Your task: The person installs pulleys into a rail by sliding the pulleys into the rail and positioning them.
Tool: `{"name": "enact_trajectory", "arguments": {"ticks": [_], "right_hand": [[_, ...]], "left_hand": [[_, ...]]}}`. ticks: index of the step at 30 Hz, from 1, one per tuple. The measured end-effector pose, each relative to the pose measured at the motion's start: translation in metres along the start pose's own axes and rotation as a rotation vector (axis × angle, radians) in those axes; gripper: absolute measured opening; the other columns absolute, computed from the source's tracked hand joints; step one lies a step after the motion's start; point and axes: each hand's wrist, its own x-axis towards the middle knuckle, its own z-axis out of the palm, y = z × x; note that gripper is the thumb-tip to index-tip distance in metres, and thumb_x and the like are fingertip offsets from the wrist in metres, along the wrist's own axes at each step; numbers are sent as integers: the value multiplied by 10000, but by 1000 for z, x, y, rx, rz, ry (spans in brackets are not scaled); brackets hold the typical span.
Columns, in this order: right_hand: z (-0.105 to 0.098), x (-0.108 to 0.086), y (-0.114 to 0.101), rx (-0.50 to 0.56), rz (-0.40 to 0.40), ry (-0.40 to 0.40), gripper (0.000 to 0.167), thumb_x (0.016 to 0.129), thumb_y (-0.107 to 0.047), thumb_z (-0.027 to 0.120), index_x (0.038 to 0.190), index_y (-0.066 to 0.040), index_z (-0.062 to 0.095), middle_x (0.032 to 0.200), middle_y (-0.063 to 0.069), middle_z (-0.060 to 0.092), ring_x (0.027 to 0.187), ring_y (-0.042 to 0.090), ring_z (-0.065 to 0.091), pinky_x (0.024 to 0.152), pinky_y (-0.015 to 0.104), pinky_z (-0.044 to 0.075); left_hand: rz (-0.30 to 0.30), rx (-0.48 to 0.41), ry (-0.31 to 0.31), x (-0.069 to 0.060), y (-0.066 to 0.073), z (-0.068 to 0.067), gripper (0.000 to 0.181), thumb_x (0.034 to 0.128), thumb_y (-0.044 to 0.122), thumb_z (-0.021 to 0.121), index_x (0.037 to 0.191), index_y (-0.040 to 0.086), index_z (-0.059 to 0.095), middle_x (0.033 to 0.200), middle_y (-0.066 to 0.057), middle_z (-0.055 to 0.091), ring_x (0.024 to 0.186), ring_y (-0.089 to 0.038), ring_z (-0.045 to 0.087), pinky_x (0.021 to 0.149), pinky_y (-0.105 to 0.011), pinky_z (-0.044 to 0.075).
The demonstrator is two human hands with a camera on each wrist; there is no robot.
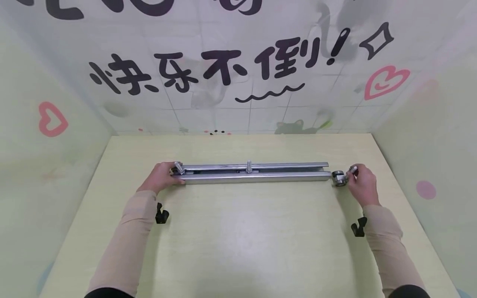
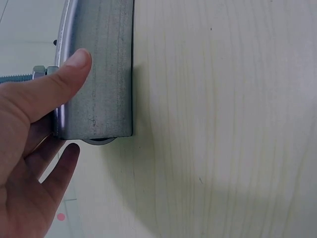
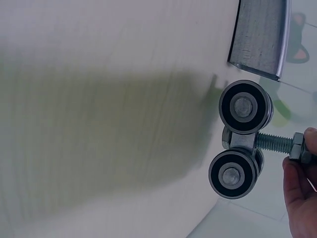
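Observation:
A long metal channel rail (image 1: 257,178) lies across the table with its slot facing up. My left hand (image 1: 160,178) grips its left end, the thumb on the near wall, as the left wrist view shows. One threaded bolt (image 1: 179,167) stands up from the slot beside that hand, and another bolt (image 1: 249,167) rises near the middle. Just off the rail's right end, my right hand (image 1: 362,185) pinches the bolt of a roller trolley (image 1: 339,178). In the right wrist view, the trolley's dark-ringed wheels (image 3: 242,106) sit close to the rail end (image 3: 257,44), apart from it.
The pale wood-grain table (image 1: 238,236) extends in front of the rail. A printed white wall panel (image 1: 220,99) closes off the back, with side panels at left (image 1: 48,174) and right (image 1: 428,157). A black clip (image 1: 162,214) hangs at the left sleeve, another clip (image 1: 359,227) at the right.

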Motion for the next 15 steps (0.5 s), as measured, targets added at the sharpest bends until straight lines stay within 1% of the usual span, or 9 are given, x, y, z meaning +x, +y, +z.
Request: {"name": "enact_trajectory", "arguments": {"ticks": [7, 15], "right_hand": [[5, 9, -1, 16, -21, -1, 126, 801, 94, 552, 909, 148, 517, 803, 299, 555, 743, 400, 508, 666, 503, 443], [9, 17, -5, 23, -23, -21, 139, 802, 98, 549, 923, 155, 511, 824, 316, 553, 766, 424, 508, 687, 524, 446]], "left_hand": [[-10, -2, -9, 0, 0, -1, 656, 705, 159, 770, 1255, -57, 485, 1168, -281, 542, 928, -298, 479, 821, -441, 418], [-25, 4, -15, 0, 2, -1, 659, 711, 153, 765, 1264, -56, 476, 1172, -276, 541, 898, -283, 472, 773, -390, 418]]}}
